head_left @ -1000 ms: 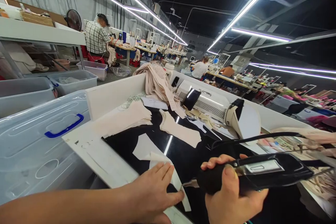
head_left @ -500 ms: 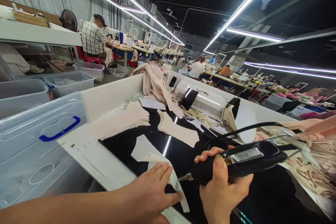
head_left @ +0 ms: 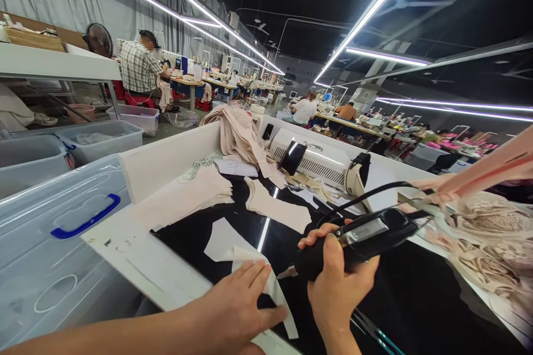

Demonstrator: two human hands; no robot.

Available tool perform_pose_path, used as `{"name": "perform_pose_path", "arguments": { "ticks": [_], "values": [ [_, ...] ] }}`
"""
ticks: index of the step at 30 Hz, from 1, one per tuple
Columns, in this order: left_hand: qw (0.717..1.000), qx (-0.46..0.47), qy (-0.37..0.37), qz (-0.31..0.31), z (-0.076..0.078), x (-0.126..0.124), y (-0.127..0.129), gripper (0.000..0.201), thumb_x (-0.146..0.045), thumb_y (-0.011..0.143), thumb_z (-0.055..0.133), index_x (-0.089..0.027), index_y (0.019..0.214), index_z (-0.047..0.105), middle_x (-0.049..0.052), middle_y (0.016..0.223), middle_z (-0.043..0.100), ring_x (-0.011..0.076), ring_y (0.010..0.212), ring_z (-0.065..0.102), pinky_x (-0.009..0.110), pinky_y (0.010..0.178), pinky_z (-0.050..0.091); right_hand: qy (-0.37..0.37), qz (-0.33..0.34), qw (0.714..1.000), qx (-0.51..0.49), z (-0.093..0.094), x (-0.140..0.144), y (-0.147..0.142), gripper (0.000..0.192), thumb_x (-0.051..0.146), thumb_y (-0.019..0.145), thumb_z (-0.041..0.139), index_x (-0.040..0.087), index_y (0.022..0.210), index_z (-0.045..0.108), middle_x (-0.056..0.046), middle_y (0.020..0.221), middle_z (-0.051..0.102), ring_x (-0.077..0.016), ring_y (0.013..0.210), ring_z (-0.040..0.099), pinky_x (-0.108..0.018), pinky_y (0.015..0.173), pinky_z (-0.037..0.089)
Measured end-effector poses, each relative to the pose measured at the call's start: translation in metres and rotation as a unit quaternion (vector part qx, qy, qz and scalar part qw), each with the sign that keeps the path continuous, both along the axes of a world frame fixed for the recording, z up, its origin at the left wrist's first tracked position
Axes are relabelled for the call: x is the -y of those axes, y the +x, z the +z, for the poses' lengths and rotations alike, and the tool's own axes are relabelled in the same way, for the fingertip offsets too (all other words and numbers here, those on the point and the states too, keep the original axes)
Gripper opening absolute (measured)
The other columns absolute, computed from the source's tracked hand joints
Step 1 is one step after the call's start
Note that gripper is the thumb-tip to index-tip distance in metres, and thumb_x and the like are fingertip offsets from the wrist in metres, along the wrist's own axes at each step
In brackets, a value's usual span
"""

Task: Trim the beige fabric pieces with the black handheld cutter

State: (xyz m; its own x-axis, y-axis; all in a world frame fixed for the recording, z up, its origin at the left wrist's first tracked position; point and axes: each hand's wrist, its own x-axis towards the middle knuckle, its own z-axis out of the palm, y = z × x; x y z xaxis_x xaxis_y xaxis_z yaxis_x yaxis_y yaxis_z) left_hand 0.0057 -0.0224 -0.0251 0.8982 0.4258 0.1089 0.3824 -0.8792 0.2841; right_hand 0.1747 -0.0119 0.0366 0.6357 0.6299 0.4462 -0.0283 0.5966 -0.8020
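Observation:
My left hand [head_left: 239, 302] lies flat on a white fabric piece [head_left: 233, 249] spread on the glossy black table top [head_left: 408, 294], fingers pressing its near edge. My right hand [head_left: 337, 288] grips a black corded hand tool [head_left: 358, 238] whose metal tip points at the fabric's edge just right of my left fingers. The tool's black cord loops up and back to the right.
Beige cut pieces [head_left: 275, 205] and a beige stack [head_left: 183, 197] lie farther back, with a fabric heap [head_left: 237, 133] and a white machine [head_left: 320, 163]. Clear lidded bins [head_left: 54, 244] stand left. Lace and straps [head_left: 487, 244] pile at the right. People sit at sewing stations behind.
The view has swung right and slightly down. My right hand with the tool has shifted left toward the fabric; my left hand stays pressed on the piece.

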Motion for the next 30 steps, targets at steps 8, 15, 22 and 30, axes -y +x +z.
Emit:
{"name": "perform_pose_path", "arguments": {
  "ticks": [8, 15, 22, 30],
  "values": [
    [0.999, 0.019, 0.025, -0.015, -0.018, -0.007, -0.004, 0.085, -0.051, 0.084, 0.084, -0.031, 0.155, 0.043, 0.025, 0.167, 0.025, 0.0494, 0.15, 0.031, 0.067, 0.116, 0.036, 0.019, 0.013, 1.0, -0.003, 0.0, -0.009, 0.001, 0.035, 0.029, 0.087, 0.077, 0.027, 0.114, 0.054, 0.006, 0.084, 0.067, -0.0121, 0.061, 0.062, -0.031, 0.058, 0.057],
    [0.995, 0.04, 0.088, -0.033, -0.049, -0.017, -0.005, 0.09, -0.059, 0.084, 0.08, -0.034, 0.159, 0.036, 0.024, 0.167, 0.027, 0.0503, 0.148, 0.036, 0.066, 0.114, 0.041, 0.018, 0.019, 1.0, -0.001, -0.004, -0.016, -0.003, 0.032, 0.031, 0.087, 0.077, 0.026, 0.107, 0.053, 0.005, 0.083, 0.067, -0.0119, 0.061, 0.062, -0.03, 0.058, 0.057],
    [0.994, 0.029, 0.101, -0.03, -0.051, -0.018, -0.007, 0.091, -0.061, 0.085, 0.079, -0.035, 0.16, 0.034, 0.023, 0.168, 0.025, 0.0507, 0.148, 0.035, 0.065, 0.114, 0.041, 0.017, 0.019, 1.0, 0.002, -0.007, -0.016, -0.004, 0.029, 0.032, 0.087, 0.076, 0.025, 0.101, 0.052, 0.005, 0.083, 0.067, -0.0116, 0.061, 0.062, -0.029, 0.058, 0.057],
    [0.993, 0.042, 0.11, -0.033, -0.054, -0.019, -0.006, 0.091, -0.061, 0.086, 0.078, -0.034, 0.16, 0.034, 0.025, 0.166, 0.029, 0.0504, 0.148, 0.036, 0.065, 0.113, 0.042, 0.018, 0.024, 1.0, 0.007, -0.006, -0.018, -0.005, 0.03, 0.028, 0.089, 0.073, 0.025, 0.11, 0.053, 0.005, 0.083, 0.067, -0.0123, 0.061, 0.063, -0.031, 0.059, 0.058]
  ]
}}
